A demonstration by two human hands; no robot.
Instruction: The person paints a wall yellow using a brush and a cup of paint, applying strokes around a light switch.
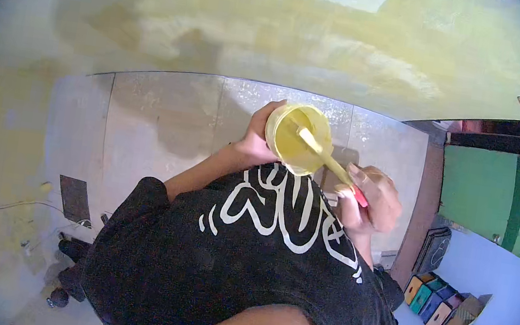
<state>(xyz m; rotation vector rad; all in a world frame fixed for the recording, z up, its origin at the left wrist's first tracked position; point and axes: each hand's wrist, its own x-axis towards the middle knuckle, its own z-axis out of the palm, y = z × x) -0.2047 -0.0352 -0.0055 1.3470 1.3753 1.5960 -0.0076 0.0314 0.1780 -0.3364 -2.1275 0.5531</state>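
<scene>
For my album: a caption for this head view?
Left hand holds round yellow paint tub; right hand dips paint-coated brush.

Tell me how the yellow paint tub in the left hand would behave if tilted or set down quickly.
The paint tub is open, with yellow paint inside, so tilting would probably spill it. The left hand grips it alone by the side, suggesting it is fairly light. The brush the right hand dips in could lever it over.

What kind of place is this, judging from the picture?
Probably a room being painted. The wall is partly covered in fresh yellow paint, with patchy edges. The left hand holds a small tub of yellow paint, and the right hand dips a brush into it. The floor is bare grey tile.
</scene>
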